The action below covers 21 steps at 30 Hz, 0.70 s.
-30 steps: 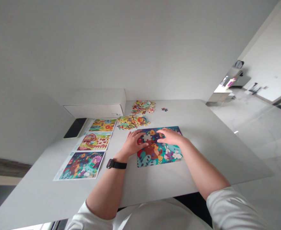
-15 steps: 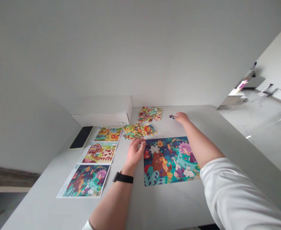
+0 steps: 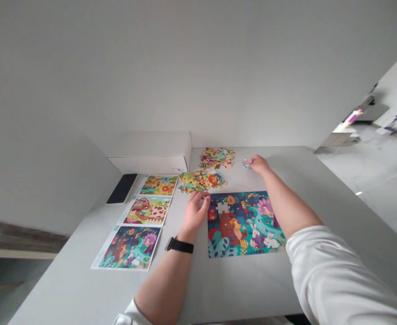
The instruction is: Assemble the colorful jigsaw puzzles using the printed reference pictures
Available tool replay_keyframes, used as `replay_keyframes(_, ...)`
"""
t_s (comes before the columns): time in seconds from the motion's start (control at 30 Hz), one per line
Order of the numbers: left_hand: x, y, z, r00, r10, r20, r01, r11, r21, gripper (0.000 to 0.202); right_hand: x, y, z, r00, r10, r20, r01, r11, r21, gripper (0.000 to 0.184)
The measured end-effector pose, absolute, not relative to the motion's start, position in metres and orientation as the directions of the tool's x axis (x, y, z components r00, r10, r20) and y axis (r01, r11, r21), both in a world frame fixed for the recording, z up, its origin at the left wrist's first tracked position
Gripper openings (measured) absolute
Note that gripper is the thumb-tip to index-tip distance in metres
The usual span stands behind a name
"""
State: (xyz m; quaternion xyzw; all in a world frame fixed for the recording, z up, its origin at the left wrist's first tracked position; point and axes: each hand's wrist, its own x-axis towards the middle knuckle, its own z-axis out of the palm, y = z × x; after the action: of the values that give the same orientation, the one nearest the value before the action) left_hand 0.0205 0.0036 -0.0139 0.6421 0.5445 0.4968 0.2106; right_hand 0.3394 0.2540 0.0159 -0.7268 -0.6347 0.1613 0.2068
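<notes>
Plainly central on the pale table: a forest-animal puzzle, lying flat, nearly filled, with a gap showing bare near its upper left. Loose piece beyond the puzzle's far edge, somewhat blurred; right hand has thumb and fingertips pinched on its right end. Left hand at the puzzle's far left corner, thumb and fingers apart, nothing seen between them; whether it presses on the board, cannot tell. Just beyond that hand, a yellowish heap of pieces; behind it, a second heap nearer the wall. Left of the puzzle, three printed pictures in a column, the nearest matching the puzzle's scene. Outermost: a dark flat device, and a white box by the wall.
</notes>
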Motion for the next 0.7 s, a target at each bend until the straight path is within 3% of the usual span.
replay_keyframes(0.13,0.022,0.007,-0.015,-0.107,0.903,0.415,0.490,-0.315,0.813,0.023,0.325,0.205,0.023,0.085,0.995,0.056,0.590,-0.004,-0.808,0.029)
replay_keyframes(0.23,0.024,0.008,-0.015,-0.122,0.902,0.415,0.479,-0.312,0.820,0.023,0.312,0.155,0.032,-0.056,0.996,0.067,0.337,0.082,-0.938,0.032)
replay_keyframes(0.47,0.033,0.004,-0.009,-0.080,0.908,0.412,0.424,-0.343,0.838,0.028,0.275,0.051,0.037,-0.177,0.981,0.078,0.048,0.088,-0.995,0.044)
replay_keyframes(0.7,0.045,-0.007,-0.003,-0.009,0.945,0.326,0.273,-0.312,0.910,0.043,0.258,0.022,0.002,-0.182,0.983,0.016,-0.042,0.008,-0.999,0.045)
